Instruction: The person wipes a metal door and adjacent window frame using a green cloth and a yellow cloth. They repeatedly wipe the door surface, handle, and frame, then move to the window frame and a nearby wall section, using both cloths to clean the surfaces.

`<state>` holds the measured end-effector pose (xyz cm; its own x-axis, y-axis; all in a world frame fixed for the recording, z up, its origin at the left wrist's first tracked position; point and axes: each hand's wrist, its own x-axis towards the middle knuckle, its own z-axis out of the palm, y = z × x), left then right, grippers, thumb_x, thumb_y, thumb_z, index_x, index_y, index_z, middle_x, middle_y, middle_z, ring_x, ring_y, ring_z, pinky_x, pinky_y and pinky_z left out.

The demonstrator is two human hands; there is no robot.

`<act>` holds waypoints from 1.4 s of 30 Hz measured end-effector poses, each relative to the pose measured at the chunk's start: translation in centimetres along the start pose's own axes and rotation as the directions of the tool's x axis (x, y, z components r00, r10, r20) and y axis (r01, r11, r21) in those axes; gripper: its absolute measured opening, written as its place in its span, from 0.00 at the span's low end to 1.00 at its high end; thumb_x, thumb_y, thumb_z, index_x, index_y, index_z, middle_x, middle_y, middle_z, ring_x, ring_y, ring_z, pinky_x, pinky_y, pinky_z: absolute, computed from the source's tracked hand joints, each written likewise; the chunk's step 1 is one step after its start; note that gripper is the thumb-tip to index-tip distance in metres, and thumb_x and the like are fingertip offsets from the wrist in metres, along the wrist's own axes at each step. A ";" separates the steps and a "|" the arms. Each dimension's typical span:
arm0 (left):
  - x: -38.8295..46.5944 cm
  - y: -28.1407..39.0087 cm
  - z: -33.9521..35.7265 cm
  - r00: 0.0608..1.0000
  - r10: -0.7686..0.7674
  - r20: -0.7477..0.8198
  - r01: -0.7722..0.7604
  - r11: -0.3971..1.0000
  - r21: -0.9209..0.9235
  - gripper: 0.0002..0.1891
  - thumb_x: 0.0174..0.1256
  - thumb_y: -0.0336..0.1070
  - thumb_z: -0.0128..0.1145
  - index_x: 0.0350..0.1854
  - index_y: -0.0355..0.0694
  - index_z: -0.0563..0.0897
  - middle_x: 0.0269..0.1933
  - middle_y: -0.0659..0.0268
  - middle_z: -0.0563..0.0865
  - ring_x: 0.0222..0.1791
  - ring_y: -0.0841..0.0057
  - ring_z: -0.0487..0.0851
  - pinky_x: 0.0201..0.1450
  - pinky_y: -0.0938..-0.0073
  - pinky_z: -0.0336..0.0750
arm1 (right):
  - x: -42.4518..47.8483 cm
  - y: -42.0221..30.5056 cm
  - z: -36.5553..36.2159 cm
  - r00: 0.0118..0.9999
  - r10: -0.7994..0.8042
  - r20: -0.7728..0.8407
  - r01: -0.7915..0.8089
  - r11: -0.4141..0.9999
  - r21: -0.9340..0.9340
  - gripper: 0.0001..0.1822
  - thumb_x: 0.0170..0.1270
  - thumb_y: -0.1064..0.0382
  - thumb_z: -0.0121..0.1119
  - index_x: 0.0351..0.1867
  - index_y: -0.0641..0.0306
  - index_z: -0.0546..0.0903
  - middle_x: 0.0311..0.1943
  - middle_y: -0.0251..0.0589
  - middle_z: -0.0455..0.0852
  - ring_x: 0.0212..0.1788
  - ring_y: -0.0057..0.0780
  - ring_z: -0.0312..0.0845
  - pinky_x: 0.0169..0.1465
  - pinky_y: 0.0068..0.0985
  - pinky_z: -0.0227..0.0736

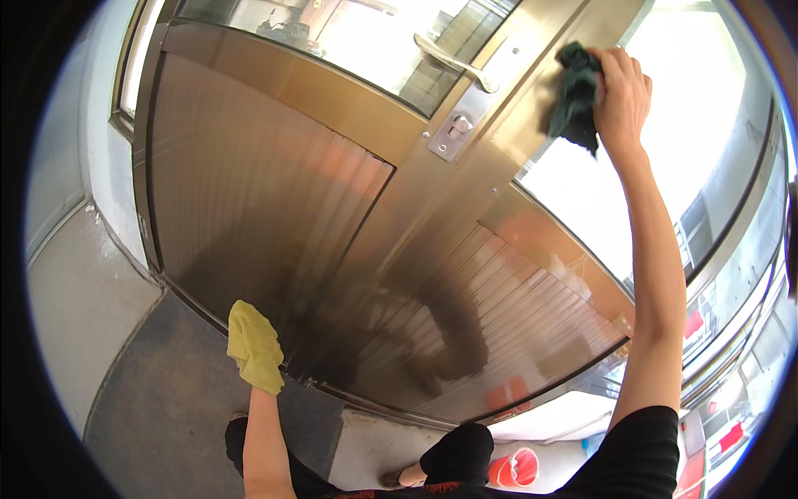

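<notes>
My right hand (623, 93) is raised at the upper right, shut on a dark green cloth (575, 100) that lies against the brass-coloured metal frame of a glazed double door (349, 93), beside its bright glass. To the left of that cloth are a lever handle (458, 64) and a lock plate with a cylinder (461, 128). Low at the left, a yellow cloth (254, 349) covers my left hand (259, 368); its fingers are hidden beneath the cloth, and it hangs in front of the door's lower edge.
A red bucket (515, 469) stands on the floor by my leg, at the bottom right. A dark mat (162, 387) lies before the door's left leaf. The wall (115, 168) meets the door frame at the left. Ribbed panels (262, 174) fill the lower door.
</notes>
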<state>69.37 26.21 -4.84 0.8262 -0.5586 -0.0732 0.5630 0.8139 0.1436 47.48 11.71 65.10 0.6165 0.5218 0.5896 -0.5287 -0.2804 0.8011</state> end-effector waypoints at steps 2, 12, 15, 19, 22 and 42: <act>-0.1 0.2 0.2 1.000 -0.009 -0.013 0.009 1.000 -0.012 0.17 0.78 0.49 0.54 0.61 0.48 0.80 0.40 0.66 0.87 0.32 0.74 0.85 0.27 0.73 0.79 | -1.2 -1.2 0.1 0.999 -0.014 0.051 0.011 0.998 0.064 0.16 0.54 0.73 0.61 0.45 0.56 0.84 0.39 0.35 0.81 0.45 0.38 0.78 0.48 0.35 0.70; -1.6 1.2 2.9 0.999 -0.040 0.020 0.041 0.998 -0.050 0.16 0.78 0.51 0.52 0.56 0.49 0.82 0.40 0.69 0.87 0.31 0.75 0.84 0.28 0.76 0.78 | -1.8 -2.7 0.5 0.997 -0.073 0.034 0.069 0.993 0.100 0.15 0.52 0.74 0.60 0.42 0.58 0.84 0.37 0.38 0.82 0.43 0.41 0.79 0.45 0.35 0.71; -0.6 2.1 1.8 0.982 -0.067 0.176 0.080 0.994 -0.067 0.16 0.79 0.52 0.51 0.57 0.50 0.82 0.41 0.68 0.87 0.34 0.75 0.84 0.30 0.75 0.79 | -2.5 -2.9 0.0 0.985 -0.129 0.114 0.102 0.970 0.220 0.19 0.53 0.78 0.57 0.45 0.58 0.85 0.41 0.41 0.84 0.44 0.42 0.80 0.47 0.34 0.72; -1.7 0.5 3.3 0.998 -0.052 -0.022 0.052 0.998 -0.025 0.18 0.78 0.54 0.50 0.58 0.50 0.81 0.41 0.67 0.88 0.34 0.74 0.84 0.30 0.74 0.79 | -0.9 0.9 -0.2 0.998 -0.029 0.053 0.031 0.999 -0.037 0.18 0.54 0.72 0.59 0.47 0.53 0.85 0.41 0.35 0.82 0.47 0.37 0.78 0.47 0.33 0.71; -1.0 1.0 3.5 0.990 -0.010 -0.139 0.000 0.997 -0.078 0.17 0.78 0.53 0.51 0.59 0.50 0.81 0.41 0.67 0.88 0.32 0.73 0.84 0.29 0.74 0.79 | -3.1 -4.1 -0.2 0.972 -0.190 0.138 0.183 0.981 0.059 0.20 0.56 0.68 0.59 0.53 0.55 0.82 0.46 0.37 0.80 0.48 0.36 0.78 0.48 0.34 0.71; 0.4 -0.6 -0.8 0.973 -0.075 0.217 0.082 0.996 -0.025 0.20 0.80 0.52 0.48 0.65 0.51 0.79 0.51 0.70 0.87 0.42 0.74 0.86 0.37 0.74 0.82 | 1.0 -1.8 3.1 0.986 0.082 -0.145 -0.051 0.977 0.205 0.17 0.53 0.78 0.60 0.46 0.60 0.83 0.43 0.43 0.85 0.45 0.47 0.82 0.46 0.38 0.78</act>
<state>69.33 25.63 -5.70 0.7576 -0.6391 0.1324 0.6292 0.7691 0.1125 50.83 10.27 64.50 0.4804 0.6080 0.6321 -0.4286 -0.4660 0.7740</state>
